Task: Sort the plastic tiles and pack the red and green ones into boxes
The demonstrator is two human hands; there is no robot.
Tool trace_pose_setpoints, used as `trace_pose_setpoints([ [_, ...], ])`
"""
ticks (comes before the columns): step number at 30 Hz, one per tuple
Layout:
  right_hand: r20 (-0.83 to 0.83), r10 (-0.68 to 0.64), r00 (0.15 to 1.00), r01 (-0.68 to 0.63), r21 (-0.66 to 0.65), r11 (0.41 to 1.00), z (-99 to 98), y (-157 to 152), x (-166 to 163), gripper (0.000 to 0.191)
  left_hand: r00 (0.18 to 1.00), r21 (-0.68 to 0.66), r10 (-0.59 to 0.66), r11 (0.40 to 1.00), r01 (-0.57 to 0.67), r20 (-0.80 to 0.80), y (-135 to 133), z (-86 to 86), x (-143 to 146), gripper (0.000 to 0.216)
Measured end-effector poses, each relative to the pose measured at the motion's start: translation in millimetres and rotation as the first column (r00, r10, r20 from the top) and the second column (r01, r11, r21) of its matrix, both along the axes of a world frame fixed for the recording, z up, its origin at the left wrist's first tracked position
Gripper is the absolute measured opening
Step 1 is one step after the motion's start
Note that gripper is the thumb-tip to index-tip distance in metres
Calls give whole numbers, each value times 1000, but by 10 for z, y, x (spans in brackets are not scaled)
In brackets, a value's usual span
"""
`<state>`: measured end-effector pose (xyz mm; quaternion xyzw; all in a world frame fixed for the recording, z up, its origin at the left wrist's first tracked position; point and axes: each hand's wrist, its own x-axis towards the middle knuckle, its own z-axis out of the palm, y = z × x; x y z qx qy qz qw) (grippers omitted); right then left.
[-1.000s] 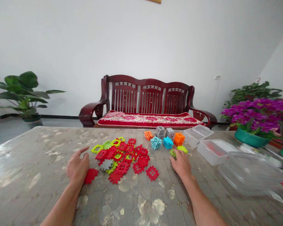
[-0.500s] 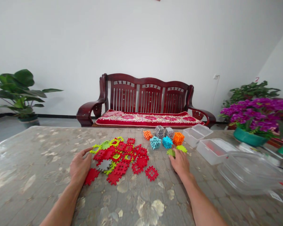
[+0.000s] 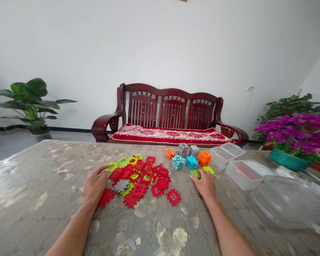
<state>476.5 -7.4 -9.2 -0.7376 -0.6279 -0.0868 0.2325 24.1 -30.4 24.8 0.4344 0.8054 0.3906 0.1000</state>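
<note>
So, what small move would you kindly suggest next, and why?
Perhaps pinch the lime-green piece at the upper-left edge of the pile with the left hand, which is open just beside it; the right hand is at a darker green piece.

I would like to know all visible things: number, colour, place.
Toothed flat pieces: many, red, green, grey, mostly central
Spiky blocks: six, orange, grey, blue, table's far side
Plastic boxes: two, translucent, table's right
Large container: one, clear, nearer right
Table: one, grey, foreground
Bench: one, red, behind table
Bench cover: one, red-white, seat
Flowerpot: one, green, purple blooms, right
Leafy plants: two, green, left, right
Socket: one, white, wall
Clutter: uncountable, mixed, right edge
Left hand: one, bare, beside pieces
Right hand: one, bare, near green piece
</note>
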Motion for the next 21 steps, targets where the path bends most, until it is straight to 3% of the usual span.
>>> trace_pose_setpoints([
  [21, -25, 38, 999, -37, 33, 999, -27, -26, 0, 35, 1000, -12, -23, 1000, 23, -4, 54, -68, -30, 41],
])
